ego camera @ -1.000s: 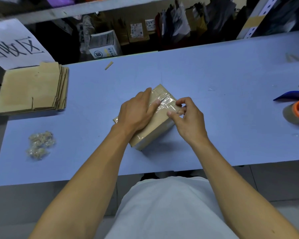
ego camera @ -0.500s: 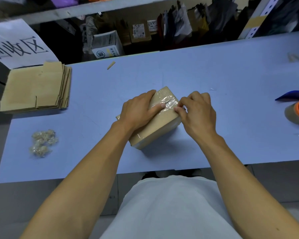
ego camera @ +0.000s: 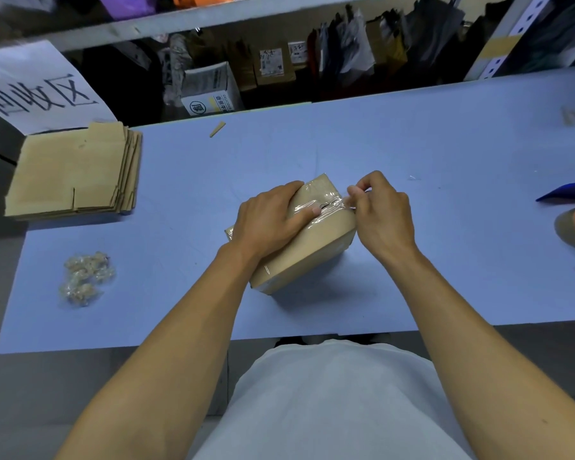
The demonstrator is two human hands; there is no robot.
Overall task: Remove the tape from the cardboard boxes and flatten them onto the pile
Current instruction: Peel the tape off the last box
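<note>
I see the box point(ego camera: 316, 240) mid-table point(ego camera: 445, 227). My left hand point(ego camera: 269, 220) lies flat on its top, fingers straight, pressing. My right hand point(ego camera: 384, 214) pinches the tape point(ego camera: 326, 207) at its right edge. The pile point(ego camera: 70, 174) sits far left.

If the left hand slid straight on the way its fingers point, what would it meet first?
Probably the right hand, pinching the tape at the box edge just beyond the left hand fingertips; depth is hard to judge.
</note>
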